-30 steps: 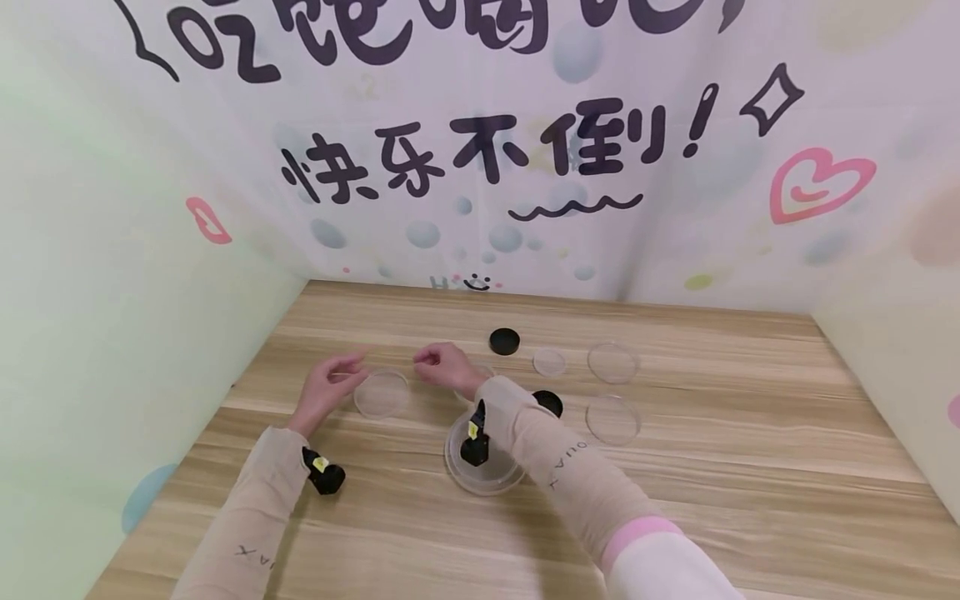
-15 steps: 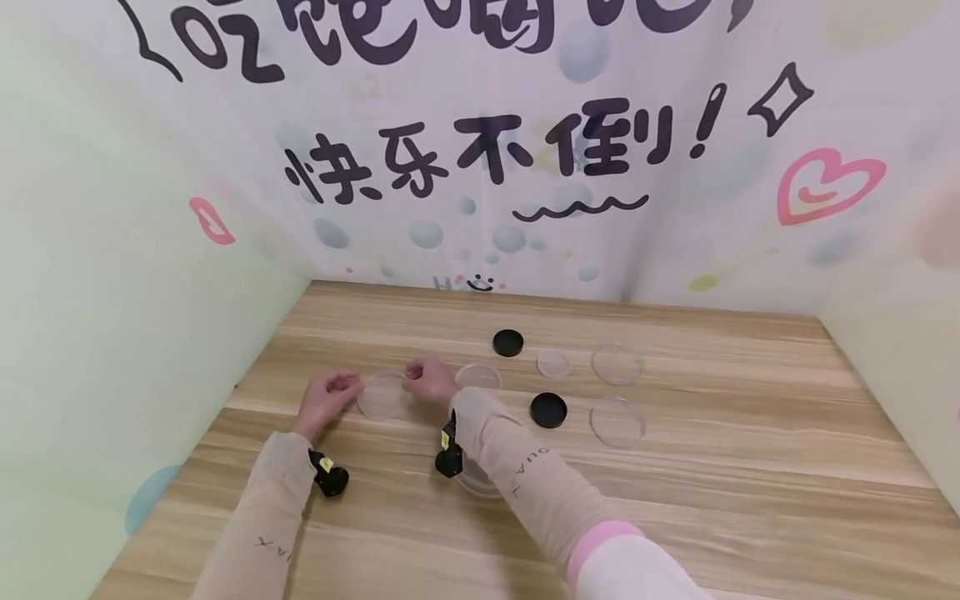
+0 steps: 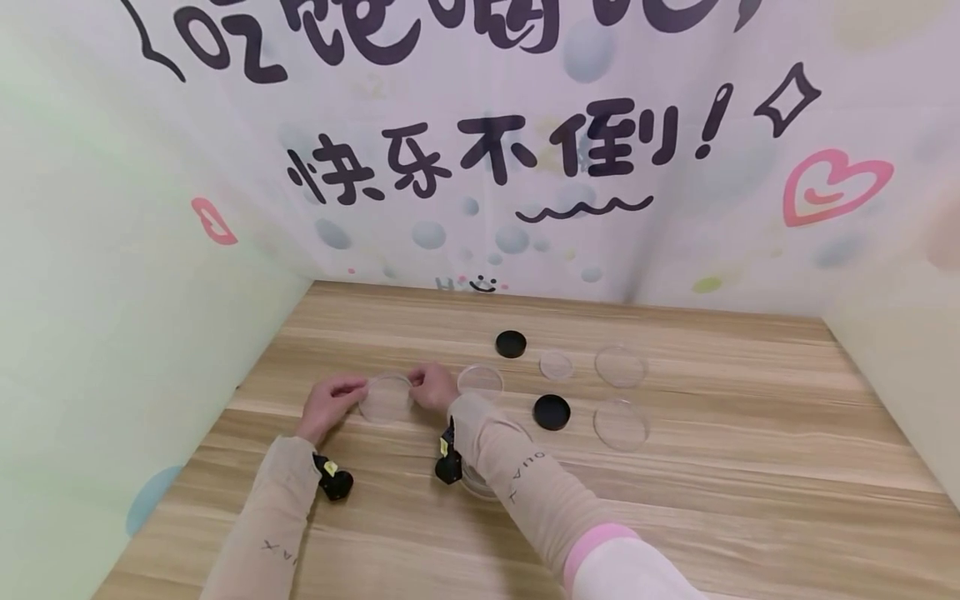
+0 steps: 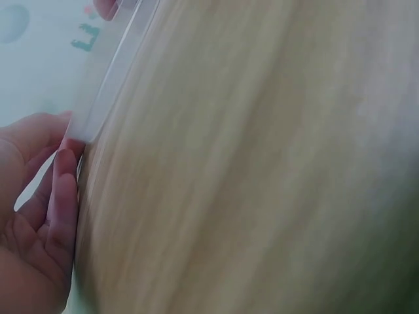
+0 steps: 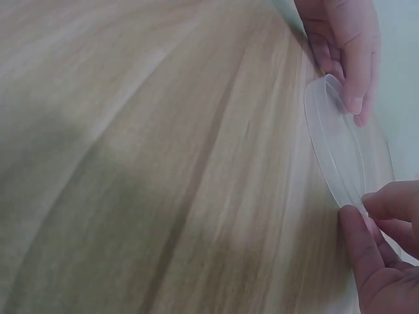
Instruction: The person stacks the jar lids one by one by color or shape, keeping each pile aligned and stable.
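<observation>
A clear shallow petri dish [image 3: 386,400] is at the left of the wooden table, between my two hands. My left hand [image 3: 327,406] pinches its left rim with thumb and fingers. On the opposite side, the fingertips of my right hand [image 3: 435,388] pinch the rim. The right wrist view shows the petri dish [image 5: 327,134] low over the wood, its near edge at the table surface; whether it is lifted I cannot tell. In the left wrist view only a strip of its wall [image 4: 108,85] shows.
Right of my hands lies another clear dish [image 3: 481,380]. Larger clear dishes [image 3: 472,483] are partly hidden under my right forearm. Two black round dishes [image 3: 552,412] and several clear ones [image 3: 621,423] lie farther right. A printed cloth wall [image 3: 480,233] stands behind the table.
My right hand has come left and down to the dish's right rim, and my left hand has closed in on the left rim. Both now grip the petri dish.
</observation>
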### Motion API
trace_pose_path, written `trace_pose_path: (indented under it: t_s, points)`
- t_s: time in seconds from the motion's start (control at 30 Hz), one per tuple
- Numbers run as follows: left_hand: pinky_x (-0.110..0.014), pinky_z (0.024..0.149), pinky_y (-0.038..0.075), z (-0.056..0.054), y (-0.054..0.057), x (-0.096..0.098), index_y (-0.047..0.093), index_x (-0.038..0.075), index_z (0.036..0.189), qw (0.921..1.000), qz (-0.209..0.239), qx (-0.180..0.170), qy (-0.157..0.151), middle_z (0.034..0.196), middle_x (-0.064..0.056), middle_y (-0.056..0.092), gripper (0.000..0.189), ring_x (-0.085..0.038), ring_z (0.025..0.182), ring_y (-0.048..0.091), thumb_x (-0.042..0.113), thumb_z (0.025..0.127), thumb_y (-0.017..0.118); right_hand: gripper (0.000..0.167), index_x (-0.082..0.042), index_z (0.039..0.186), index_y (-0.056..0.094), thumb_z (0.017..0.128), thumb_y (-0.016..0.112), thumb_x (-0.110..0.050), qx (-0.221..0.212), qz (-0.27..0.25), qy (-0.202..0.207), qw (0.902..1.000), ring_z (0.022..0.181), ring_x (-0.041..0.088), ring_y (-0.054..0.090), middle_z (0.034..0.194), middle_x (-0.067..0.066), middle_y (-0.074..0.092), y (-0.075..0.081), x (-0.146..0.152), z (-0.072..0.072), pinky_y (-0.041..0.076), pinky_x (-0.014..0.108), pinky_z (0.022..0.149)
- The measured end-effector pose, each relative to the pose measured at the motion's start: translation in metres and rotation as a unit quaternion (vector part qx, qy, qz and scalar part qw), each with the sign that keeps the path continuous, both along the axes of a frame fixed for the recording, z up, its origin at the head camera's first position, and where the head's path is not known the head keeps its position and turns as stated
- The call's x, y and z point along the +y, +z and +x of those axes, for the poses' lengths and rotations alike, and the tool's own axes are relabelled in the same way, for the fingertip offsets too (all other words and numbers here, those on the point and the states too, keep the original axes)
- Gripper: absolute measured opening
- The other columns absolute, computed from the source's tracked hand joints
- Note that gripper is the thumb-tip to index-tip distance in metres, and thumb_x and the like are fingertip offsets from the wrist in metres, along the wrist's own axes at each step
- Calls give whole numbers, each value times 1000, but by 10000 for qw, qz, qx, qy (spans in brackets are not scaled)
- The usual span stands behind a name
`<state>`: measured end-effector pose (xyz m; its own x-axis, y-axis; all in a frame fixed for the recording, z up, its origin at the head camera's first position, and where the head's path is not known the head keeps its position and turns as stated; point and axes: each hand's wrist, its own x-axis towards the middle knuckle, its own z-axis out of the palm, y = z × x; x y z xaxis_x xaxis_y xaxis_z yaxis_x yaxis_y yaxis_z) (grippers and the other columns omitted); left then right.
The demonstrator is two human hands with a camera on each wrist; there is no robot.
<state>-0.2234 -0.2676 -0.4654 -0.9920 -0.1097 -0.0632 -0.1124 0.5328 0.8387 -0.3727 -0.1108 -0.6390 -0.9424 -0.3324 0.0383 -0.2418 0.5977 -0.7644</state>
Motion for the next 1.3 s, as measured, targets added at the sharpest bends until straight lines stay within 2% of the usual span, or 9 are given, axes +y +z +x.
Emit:
trace_pose_path:
  t_s: [0.1,0.17,0.2,0.23,0.5,0.7,0.83,1.03,1.3]
  points:
    - [-34,85,41,0,-1,3,61,-2,107,9999,-21,-30,100,109,-19,59,31,-27,99,53,17,82,62,28,-20,92,67,65,68,-11,-80,-91,-7,9999,69,3,53,74,-12,58,-8,1,-4,44,18,60]
    - [-37,87,40,1,-1,5,61,-2,107,9999,-44,0,128,108,-19,59,31,-28,101,53,18,83,61,28,-17,96,67,69,68,-11,-318,-131,8,9994,73,6,55,79,-8,60,18,7,11,46,19,63]
    - [-38,88,40,0,-1,6,62,-2,107,9999,-43,22,135,107,-19,60,31,-29,101,52,17,83,61,26,-13,95,67,69,65,-8,-171,-231,43,9996,71,5,54,77,-7,60,51,16,34,44,17,61]
    - [-37,88,40,0,-1,7,62,-2,106,9999,-38,40,133,107,-18,60,30,-28,101,52,17,83,62,25,-14,95,67,70,65,-9,-215,-217,57,9995,72,6,55,79,-6,61,54,17,35,45,19,62]
    - [-35,86,40,1,2,13,62,-3,106,9995,154,14,260,106,-18,60,30,-27,101,53,16,82,62,20,-12,90,68,71,63,-11,219,-134,1,9997,64,7,52,72,-5,59,42,18,26,41,18,53]
    - [-31,81,40,-1,14,20,61,1,109,9975,547,-317,300,109,-15,59,34,-24,99,51,22,82,62,17,-12,89,69,74,62,-10,150,-196,-211,9995,65,8,56,73,-4,61,53,24,16,45,19,55]
    - [-27,78,44,-4,28,24,58,2,113,9924,1036,-514,411,111,-12,57,36,-16,93,51,23,83,61,18,-12,84,69,71,59,-5,379,-357,-199,9984,63,5,52,68,-7,58,103,37,34,43,17,55]
    - [-31,84,45,-8,50,31,55,-1,116,9934,1083,-362,81,113,-14,56,37,-11,90,54,21,86,58,19,-1,95,66,79,57,0,-572,-595,-455,9956,74,15,55,83,8,61,214,59,89,41,15,55]
    - [-34,84,45,-16,65,50,57,1,115,9953,930,-235,-104,109,-14,56,35,-12,86,54,20,85,59,19,4,99,63,82,56,0,-712,-914,-244,9930,70,13,54,85,11,59,245,86,91,50,19,58]
